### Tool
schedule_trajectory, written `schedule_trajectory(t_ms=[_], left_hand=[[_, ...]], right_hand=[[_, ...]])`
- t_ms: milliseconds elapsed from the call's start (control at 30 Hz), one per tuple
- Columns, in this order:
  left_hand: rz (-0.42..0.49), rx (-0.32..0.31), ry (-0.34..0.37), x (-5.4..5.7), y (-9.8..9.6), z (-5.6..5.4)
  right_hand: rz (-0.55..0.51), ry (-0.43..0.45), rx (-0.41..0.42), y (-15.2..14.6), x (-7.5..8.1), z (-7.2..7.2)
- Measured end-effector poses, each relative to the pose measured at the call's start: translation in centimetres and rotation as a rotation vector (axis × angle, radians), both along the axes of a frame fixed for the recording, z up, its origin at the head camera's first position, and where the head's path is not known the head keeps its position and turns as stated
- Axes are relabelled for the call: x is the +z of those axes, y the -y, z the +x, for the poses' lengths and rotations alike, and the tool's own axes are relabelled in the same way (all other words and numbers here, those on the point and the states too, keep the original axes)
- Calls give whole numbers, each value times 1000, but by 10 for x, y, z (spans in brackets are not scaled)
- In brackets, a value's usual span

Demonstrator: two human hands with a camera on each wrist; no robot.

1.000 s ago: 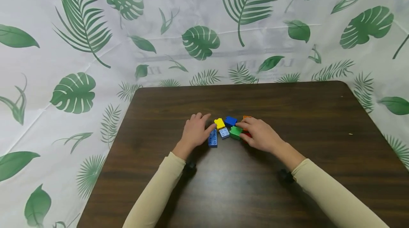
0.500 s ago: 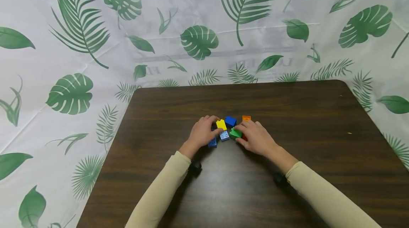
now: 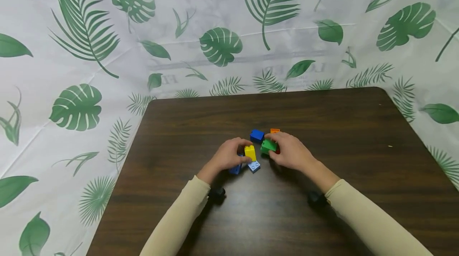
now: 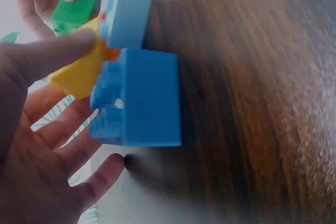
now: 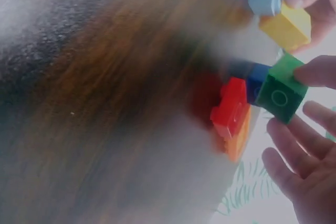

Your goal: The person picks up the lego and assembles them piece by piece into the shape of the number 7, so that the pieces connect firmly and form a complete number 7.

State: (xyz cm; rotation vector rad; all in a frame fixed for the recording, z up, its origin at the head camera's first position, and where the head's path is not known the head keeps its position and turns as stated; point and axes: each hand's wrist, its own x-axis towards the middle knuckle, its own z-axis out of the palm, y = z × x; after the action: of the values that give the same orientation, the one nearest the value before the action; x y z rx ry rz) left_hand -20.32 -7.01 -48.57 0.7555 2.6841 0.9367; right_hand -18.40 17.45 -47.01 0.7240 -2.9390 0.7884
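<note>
My left hand (image 3: 227,155) pinches a yellow toy brick (image 3: 250,152) between thumb and fingers. Against or just under that brick lies a light blue brick (image 3: 254,166); whether they are joined I cannot tell. A longer blue brick (image 4: 151,98) sits below the left palm, partly hidden in the head view. My right hand (image 3: 292,151) holds a green brick (image 3: 268,147) by thumb and fingertips, tilted off the table in the right wrist view. Near it are a red brick (image 5: 231,107), mostly covered in the head view, and an orange brick (image 3: 275,130).
A dark blue brick (image 3: 257,135) stands behind the two hands. All of it lies on a dark wood-grain table (image 3: 201,120), backed by a white leaf-print sheet (image 3: 179,60). A small yellow speck (image 3: 390,146) shows at the right.
The left hand has moved right and taken hold of the yellow brick, drawing it nearer. The light blue brick has shifted nearer and turned. The right hand has come to grip the green brick.
</note>
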Motion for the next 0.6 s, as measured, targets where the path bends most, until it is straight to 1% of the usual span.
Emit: schedule_trajectory(t_ms=[67, 100, 200, 300, 367, 467, 600], left_hand=[[-7, 0, -6, 0, 0, 0], [-14, 13, -19, 0, -1, 0], [-41, 66, -81, -1, -3, 0], [-56, 79, -123, -3, -5, 1], [-45, 75, -125, -5, -5, 1], [-13, 80, -106, -7, -5, 0], [20, 100, -93, -9, -2, -1]], right_hand=[[-40, 9, -25, -1, 1, 0], [-57, 14, -36, 0, 1, -1], [-106, 32, -52, 2, 2, -1], [-143, 21, -54, 7, 1, -1], [-166, -8, -40, 10, 0, -1], [-202, -53, -1, 17, 0, -3], [-213, -66, 51, 28, 0, -6]])
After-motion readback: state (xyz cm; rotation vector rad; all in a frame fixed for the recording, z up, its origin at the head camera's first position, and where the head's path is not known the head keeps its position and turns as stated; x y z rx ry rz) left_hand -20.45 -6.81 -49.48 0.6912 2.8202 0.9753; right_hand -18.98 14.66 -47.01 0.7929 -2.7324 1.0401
